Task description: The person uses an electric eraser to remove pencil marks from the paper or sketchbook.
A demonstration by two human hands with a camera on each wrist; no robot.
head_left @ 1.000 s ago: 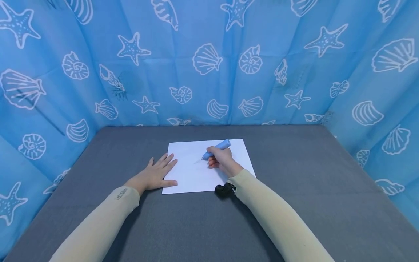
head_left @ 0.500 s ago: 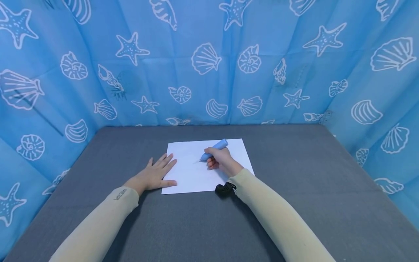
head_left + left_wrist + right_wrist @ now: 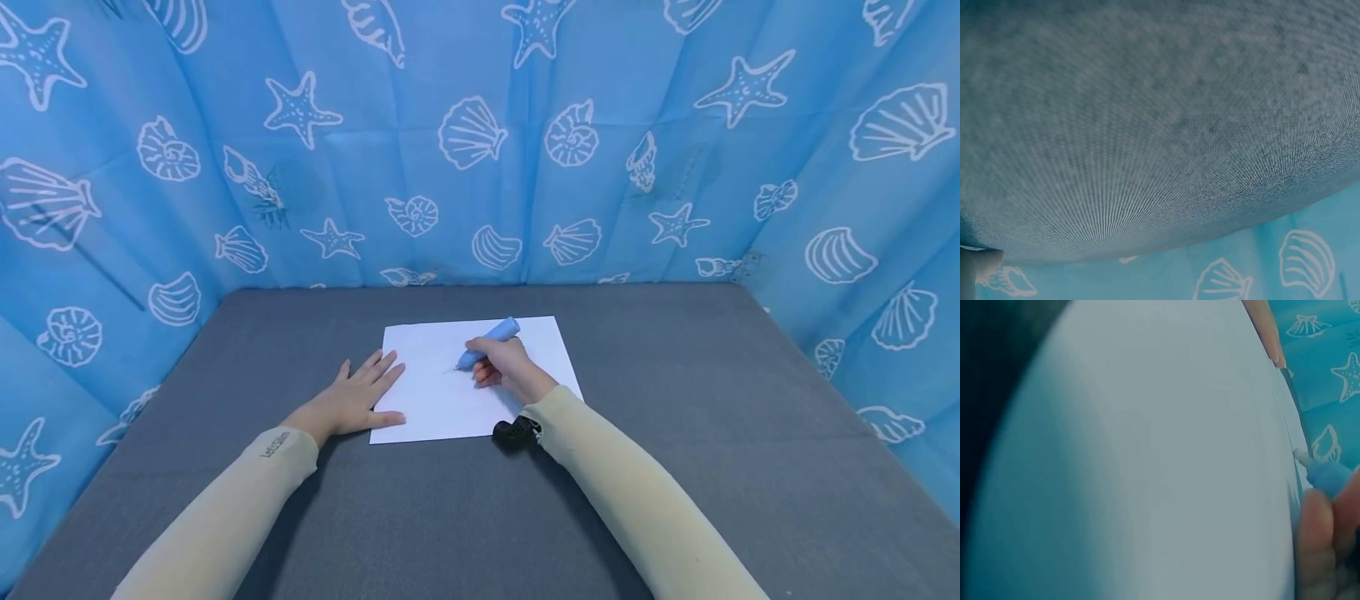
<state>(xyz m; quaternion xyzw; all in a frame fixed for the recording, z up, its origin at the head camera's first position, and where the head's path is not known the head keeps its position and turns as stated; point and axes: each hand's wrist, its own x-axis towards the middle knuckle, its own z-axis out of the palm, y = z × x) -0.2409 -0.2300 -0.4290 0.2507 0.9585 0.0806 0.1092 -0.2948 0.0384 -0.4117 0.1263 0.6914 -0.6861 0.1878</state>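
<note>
A white sheet of paper (image 3: 431, 408) lies on the grey table. My right hand (image 3: 512, 367) grips a thick blue pen (image 3: 501, 331) over the middle of the sheet, its thin tip at the paper beside a faint short mark. In the right wrist view, the blue pen (image 3: 1329, 477) and curled fingers (image 3: 1316, 519) show at the right edge. My left hand (image 3: 352, 406) rests flat with spread fingers on the sheet's left edge. Only a fingertip (image 3: 982, 265) of it appears in the left wrist view's lower corner.
Grey cloth covers the table (image 3: 420, 517). A blue curtain (image 3: 360, 167) printed with white shells and starfish hangs behind it and along both sides. At the right wrist, a small black device (image 3: 513, 435) sits by the sleeve cuff, near the sheet's lower edge.
The pen and my right hand have shifted slightly left and the tip a little toward me. My left hand keeps its place on the paper.
</note>
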